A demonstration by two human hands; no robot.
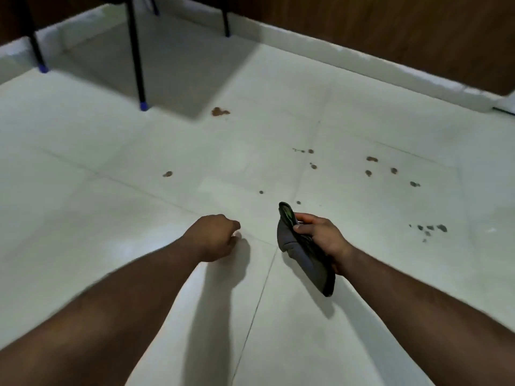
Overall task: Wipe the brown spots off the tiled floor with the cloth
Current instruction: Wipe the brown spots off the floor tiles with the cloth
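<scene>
My right hand [323, 240] grips a folded dark grey cloth [303, 257] above the pale tiled floor [111, 218]; the cloth hangs down and left from my fingers. My left hand [214, 235] hovers beside it with fingers curled, holding nothing. Brown spots lie ahead on the tiles: a large one [220, 111] near the table's shadow, a small one [167, 174] at left, several [372, 159] scattered to the right. A darker cluster of spots [430, 228] lies right of the cloth.
Black table legs with blue feet [143, 106] [43, 68] stand at the back left, casting a shadow. A white skirting [362, 62] runs below a brown wooden wall at the back right. A dark cable end [503, 111] shows at the right edge.
</scene>
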